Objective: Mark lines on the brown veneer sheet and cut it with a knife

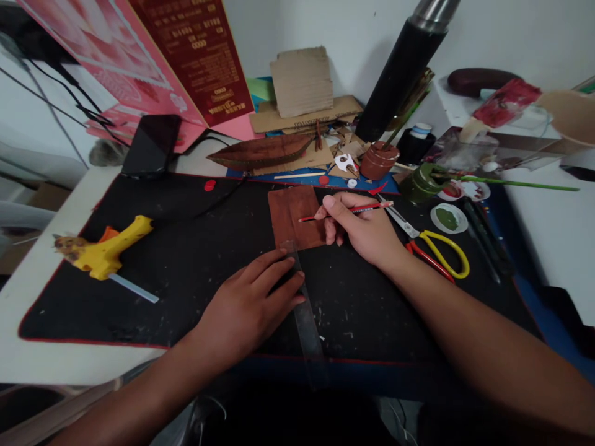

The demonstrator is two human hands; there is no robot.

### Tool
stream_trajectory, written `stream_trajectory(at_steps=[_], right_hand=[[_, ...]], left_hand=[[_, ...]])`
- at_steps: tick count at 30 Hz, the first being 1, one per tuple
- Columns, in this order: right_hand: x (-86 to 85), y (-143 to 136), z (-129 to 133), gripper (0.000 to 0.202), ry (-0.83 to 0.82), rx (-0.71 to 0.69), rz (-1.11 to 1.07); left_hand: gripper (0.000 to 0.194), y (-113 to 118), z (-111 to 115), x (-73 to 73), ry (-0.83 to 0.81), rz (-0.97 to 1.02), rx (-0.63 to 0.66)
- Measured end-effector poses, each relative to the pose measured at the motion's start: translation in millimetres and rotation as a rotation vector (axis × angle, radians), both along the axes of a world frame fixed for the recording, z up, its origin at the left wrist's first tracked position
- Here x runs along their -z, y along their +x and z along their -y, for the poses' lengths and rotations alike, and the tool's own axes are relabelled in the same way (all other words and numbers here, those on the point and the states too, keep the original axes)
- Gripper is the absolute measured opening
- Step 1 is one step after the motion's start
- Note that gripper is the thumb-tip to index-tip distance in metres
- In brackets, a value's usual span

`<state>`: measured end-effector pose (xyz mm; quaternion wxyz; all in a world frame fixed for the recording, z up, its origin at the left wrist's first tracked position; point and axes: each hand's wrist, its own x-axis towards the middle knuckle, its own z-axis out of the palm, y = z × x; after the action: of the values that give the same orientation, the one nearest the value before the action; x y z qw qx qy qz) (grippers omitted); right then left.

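Centre frame, left hand (248, 306) lies loosely open on clear ruler (307, 331), right hand (365, 229) pinches pencil (372, 207) over brown card (286, 210): apparently marking, needing ruler steady.

The black desk mat (186, 260) is viewed from the wearer's head, above its near edge, with the camera faced forward and down. The left hand (253, 303) and right hand (360, 226) are seen close up; the white wall (520, 34) is included beyond the far edge.
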<state>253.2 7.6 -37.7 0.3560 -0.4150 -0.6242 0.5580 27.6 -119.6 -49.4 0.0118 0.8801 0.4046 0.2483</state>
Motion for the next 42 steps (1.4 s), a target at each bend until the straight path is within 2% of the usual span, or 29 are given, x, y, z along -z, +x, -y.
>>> stream_trajectory(at_steps=[20,33,42], right_hand=[[2.5,1.5,0.1,0.047,-0.043,-0.033,-0.068],[0.9,2.8,-1.2,0.047,-0.078,0.048,-0.142],[-0.4,-0.1,-2.9,0.056,-0.132,0.100,-0.193]], left_hand=[[0.022,0.4,2.9,1.4,-0.007,-0.026,-0.025],[0.023,1.5,3.3,1.9,0.005,-0.033,-0.048],[0.023,0.2,4.6,6.2,0.005,-0.033,-0.052]])
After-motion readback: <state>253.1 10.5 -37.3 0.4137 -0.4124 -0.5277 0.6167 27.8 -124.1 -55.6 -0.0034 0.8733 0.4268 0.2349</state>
